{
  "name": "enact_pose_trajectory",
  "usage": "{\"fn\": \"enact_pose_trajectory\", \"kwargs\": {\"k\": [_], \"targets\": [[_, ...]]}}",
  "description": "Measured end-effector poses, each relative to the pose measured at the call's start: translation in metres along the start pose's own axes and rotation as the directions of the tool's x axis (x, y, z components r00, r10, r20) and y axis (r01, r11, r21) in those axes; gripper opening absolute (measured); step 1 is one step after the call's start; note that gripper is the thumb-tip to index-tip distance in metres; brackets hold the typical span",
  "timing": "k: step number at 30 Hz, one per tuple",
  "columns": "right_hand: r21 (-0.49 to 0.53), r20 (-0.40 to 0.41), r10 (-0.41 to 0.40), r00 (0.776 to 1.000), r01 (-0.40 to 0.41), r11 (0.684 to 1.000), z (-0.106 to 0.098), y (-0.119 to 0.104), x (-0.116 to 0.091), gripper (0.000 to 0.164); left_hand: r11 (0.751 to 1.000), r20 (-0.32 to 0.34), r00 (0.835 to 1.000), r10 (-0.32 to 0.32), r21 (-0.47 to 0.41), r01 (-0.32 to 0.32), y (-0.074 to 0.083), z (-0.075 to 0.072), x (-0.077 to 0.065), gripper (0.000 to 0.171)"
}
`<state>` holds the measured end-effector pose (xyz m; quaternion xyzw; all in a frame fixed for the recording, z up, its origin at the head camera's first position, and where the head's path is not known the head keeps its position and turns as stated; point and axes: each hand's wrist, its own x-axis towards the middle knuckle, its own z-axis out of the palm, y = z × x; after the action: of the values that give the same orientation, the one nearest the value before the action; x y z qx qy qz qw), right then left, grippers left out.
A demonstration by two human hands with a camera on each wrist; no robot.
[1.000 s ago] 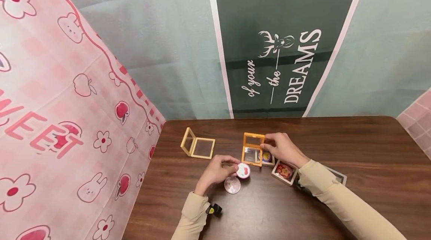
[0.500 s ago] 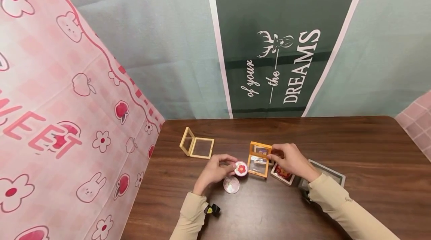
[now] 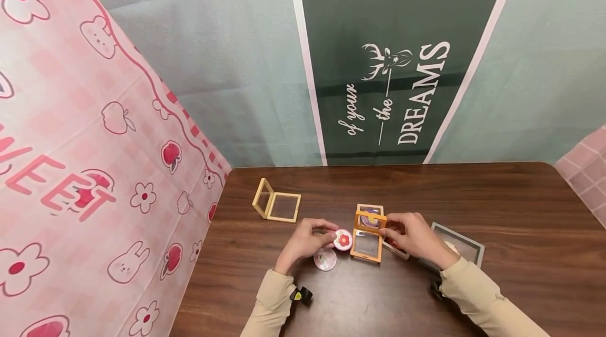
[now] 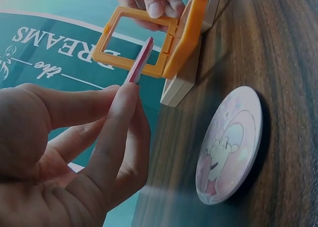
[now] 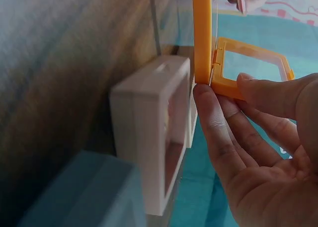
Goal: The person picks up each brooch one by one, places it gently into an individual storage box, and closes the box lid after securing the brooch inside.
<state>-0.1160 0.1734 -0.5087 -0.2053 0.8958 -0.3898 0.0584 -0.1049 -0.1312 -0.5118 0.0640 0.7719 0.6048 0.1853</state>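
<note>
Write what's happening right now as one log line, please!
left grip: pinches flower badge | right grip: pinches open orange frame | pink badge: lies on table | yellow frame: open

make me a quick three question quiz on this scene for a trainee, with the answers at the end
1. True or false: the yellow frame sits on the table with its lid raised.
2. What does the left hand pinch?
a) the yellow frame
b) a round badge with a red flower
c) nothing
3. What is the right hand holding, and is it open or closed?

Key
1. True.
2. b.
3. The orange frame; it is open.
</note>
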Motion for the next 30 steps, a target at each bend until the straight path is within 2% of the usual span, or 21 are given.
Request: {"fn": "enact_pose_trajectory", "kwargs": {"k": [10,20,25,30], "targets": [[-0.023,-0.018,-0.009,1.0,0.008,1.0,0.003,-0.001,-0.008,0.011,0.999,0.013,1.0,-0.021,0.049,0.02,0.004,0.006,0.0,0.015],[-0.001,0.022,-0.025,0.999,0.025,1.0,0.005,-0.001,-0.014,0.008,0.999,0.027,0.999,-0.018,0.045,0.017,0.002,0.015,0.003,0.015],[0.044,0.026,-0.053,0.998,0.052,0.998,0.009,0.0,-0.017,0.007,0.999,0.018,0.999,-0.038,0.026,0.038,0.001,0.026,0.003,0.013],[0.048,0.012,-0.06,0.998,0.059,0.997,0.012,0.002,-0.021,0.011,0.997,0.007,0.998,-0.057,0.048,0.057,0.001,0.04,0.002,0.013]]}}
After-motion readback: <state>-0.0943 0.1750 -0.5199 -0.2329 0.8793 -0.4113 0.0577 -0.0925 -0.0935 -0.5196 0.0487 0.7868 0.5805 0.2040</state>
